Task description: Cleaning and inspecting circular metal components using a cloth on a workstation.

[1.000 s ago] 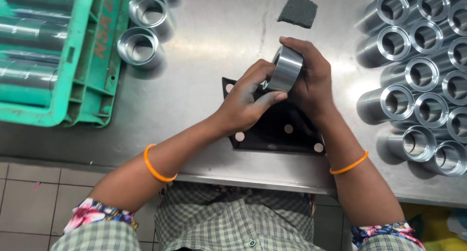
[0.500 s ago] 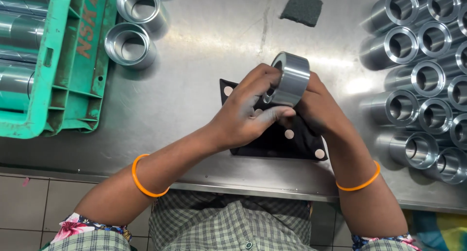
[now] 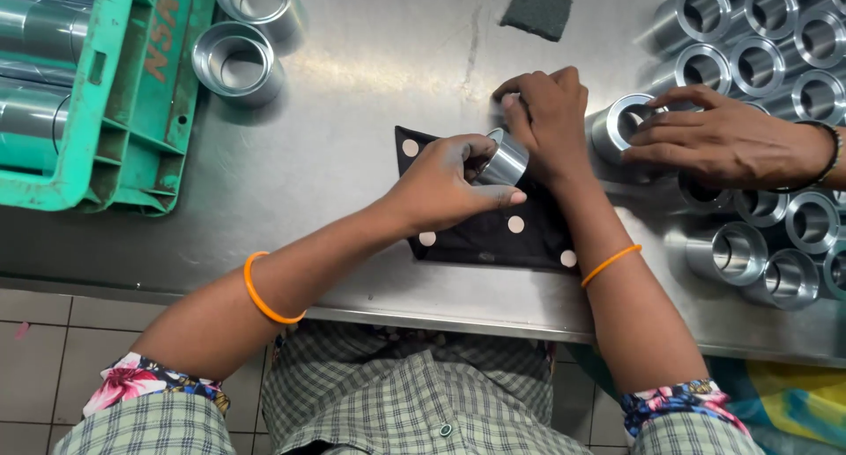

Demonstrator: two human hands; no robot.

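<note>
Since the earlier frames, the short, shiny steel sleeve (image 3: pixel 506 161) has come down from its raised position and now sits low over the black cloth with pale dots (image 3: pixel 493 230), and a co-worker's hand (image 3: pixel 718 138) has entered from 3 o'clock.

From the head camera, the left hand (image 3: pixel 445 184) curls around the sleeve from 9 o'clock, thumb and fingers clenched on its wall. The right hand (image 3: pixel 545 120) presses on it from 12 o'clock, fingers bent over the far rim; it is also grasping the sleeve. The sleeve lies tilted, at the centre of the bare steel table (image 3: pixel 370 111), just above the cloth.

At 3 o'clock, the co-worker's hand, wearing a dark wristband, rests on one steel sleeve (image 3: pixel 617 125) at the edge of a crowded cluster of like steel sleeves (image 3: pixel 767 32). At 12 o'clock lies a dark grey abrasive pad (image 3: pixel 539 7). At 10 o'clock, two steel sleeves (image 3: pixel 240 63) stand just beside a green plastic crate (image 3: pixel 132 103) that holds longer steel tubes (image 3: pixel 35 111). Both of the person's wrists carry orange bangles (image 3: pixel 264 292).
</note>
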